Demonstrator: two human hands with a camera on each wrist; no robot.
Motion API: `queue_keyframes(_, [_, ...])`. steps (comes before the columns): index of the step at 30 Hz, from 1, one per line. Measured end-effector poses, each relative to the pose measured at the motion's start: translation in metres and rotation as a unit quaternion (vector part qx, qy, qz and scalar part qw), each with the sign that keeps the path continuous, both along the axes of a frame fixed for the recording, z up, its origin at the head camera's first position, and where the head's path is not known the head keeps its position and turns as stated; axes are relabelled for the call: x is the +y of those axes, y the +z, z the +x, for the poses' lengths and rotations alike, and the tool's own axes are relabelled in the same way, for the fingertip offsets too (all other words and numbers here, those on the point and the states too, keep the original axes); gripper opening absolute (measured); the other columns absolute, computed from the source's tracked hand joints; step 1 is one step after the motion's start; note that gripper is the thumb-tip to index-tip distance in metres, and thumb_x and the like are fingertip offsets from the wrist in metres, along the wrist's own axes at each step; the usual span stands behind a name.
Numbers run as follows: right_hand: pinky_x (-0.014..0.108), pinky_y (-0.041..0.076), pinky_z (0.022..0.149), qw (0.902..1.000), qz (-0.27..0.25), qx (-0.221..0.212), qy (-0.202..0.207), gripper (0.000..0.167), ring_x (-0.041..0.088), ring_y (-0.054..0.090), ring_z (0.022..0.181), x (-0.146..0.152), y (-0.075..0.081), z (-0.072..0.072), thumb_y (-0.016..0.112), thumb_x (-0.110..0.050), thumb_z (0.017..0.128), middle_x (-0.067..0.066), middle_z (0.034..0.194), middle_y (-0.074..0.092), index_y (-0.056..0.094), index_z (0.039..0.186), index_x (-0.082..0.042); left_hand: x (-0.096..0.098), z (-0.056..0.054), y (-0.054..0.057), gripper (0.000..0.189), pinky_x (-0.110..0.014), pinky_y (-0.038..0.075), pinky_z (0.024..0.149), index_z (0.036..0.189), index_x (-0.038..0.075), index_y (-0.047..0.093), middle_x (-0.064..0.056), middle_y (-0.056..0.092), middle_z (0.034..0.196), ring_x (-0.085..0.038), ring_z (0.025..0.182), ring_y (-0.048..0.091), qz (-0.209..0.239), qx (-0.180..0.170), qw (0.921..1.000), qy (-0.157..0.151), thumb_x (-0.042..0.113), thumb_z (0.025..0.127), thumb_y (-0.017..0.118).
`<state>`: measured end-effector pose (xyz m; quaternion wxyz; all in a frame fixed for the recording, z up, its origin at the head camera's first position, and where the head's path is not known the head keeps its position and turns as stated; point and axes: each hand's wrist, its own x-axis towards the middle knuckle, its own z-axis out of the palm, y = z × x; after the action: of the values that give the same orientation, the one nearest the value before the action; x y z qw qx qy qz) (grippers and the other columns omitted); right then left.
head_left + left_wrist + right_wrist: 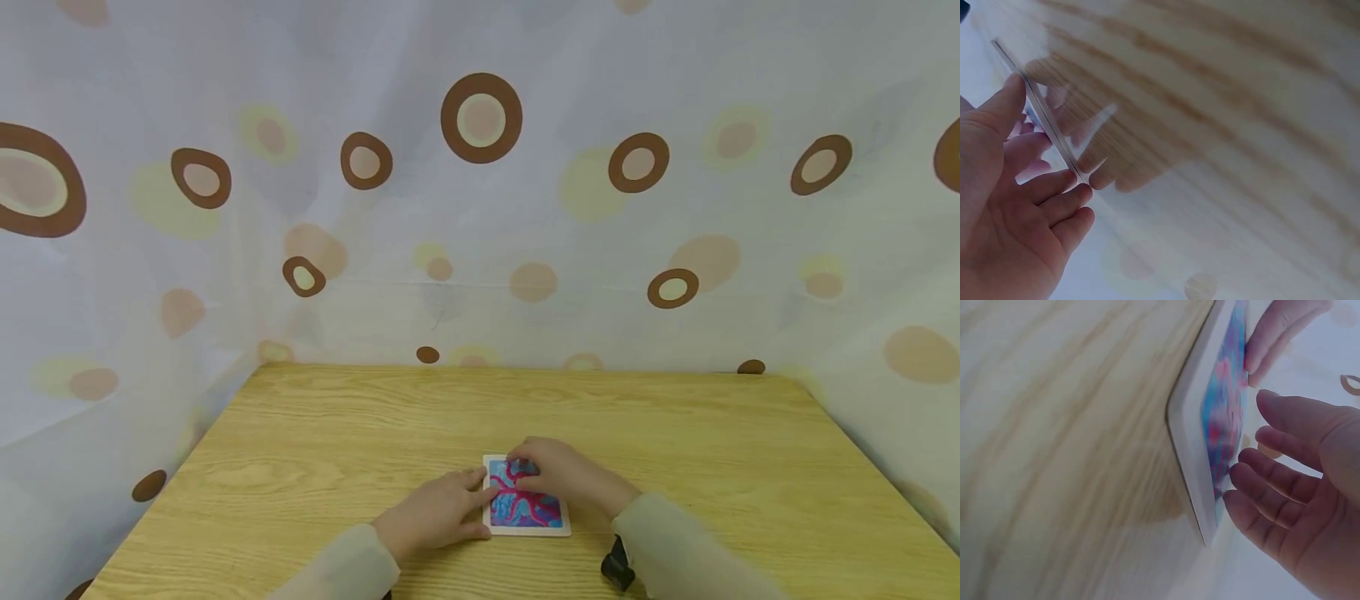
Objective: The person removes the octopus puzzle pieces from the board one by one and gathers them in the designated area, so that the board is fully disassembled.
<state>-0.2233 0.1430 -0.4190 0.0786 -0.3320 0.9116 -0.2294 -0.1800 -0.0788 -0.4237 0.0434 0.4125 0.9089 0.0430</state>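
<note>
A flat square picture board (528,532) with a white border lies on the wooden table. Its picture is blue and purple with winding pink arms. My left hand (438,508) rests against the left side of the board, one finger reaching over the picture. In the left wrist view the thumb and fingertips of the left hand (1019,200) touch along the thin edge of the board (1054,128). Over the upper right part of the picture is my right hand (566,475). The right wrist view shows the fingers of that right hand (1297,469) loosely bent, fingertips close over the picture.
The light wooden table (337,425) extends around the board on all sides. A pale curtain (420,208) with brown and yellow rings surrounds the table at the back and both sides. A black device (617,567) sits at the right wrist.
</note>
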Motion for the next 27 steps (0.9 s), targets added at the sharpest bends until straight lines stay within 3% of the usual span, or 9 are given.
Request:
queue_keyframes(10, [0.026, 0.043, 0.058, 0.9988, 0.017, 0.044, -0.012, 0.015, 0.010, 0.044, 0.067, -0.016, -0.008, -0.008, 0.070, -0.013, 0.082, -0.003, 0.080, 0.050, 0.065, 0.095, -0.007, 0.001, 0.000, -0.004, 0.057, -0.033, 0.036, 0.101, 0.137, 0.010, 0.045, -0.016, 0.038, 0.140, -0.027, 0.123, 0.042, -0.021, 0.029, 0.9993, -0.010, 0.045, 0.092, 0.048])
queue_keyframes(19, [0.027, 0.044, 0.060, 0.9977, 0.025, 0.059, -0.024, 0.012, 0.010, 0.045, 0.067, -0.018, -0.011, -0.009, 0.070, -0.013, 0.082, -0.004, 0.081, 0.051, 0.065, 0.091, -0.008, 0.002, -0.001, -0.007, 0.062, -0.033, 0.033, 0.103, 0.138, 0.006, 0.042, -0.015, 0.037, 0.141, -0.025, 0.127, 0.038, -0.029, 0.015, 0.9995, 0.002, 0.046, 0.092, 0.047])
queue_keyframes(27, [0.027, 0.044, 0.060, 0.9964, 0.031, 0.075, -0.025, 0.012, 0.010, 0.046, 0.066, -0.020, -0.011, -0.006, 0.071, -0.013, 0.081, -0.004, 0.080, 0.051, 0.064, 0.089, -0.008, 0.006, 0.005, -0.001, 0.062, -0.030, 0.030, 0.104, 0.138, 0.005, 0.042, -0.012, 0.037, 0.141, -0.022, 0.129, 0.035, -0.076, 0.037, 0.9964, 0.009, 0.047, 0.093, 0.045])
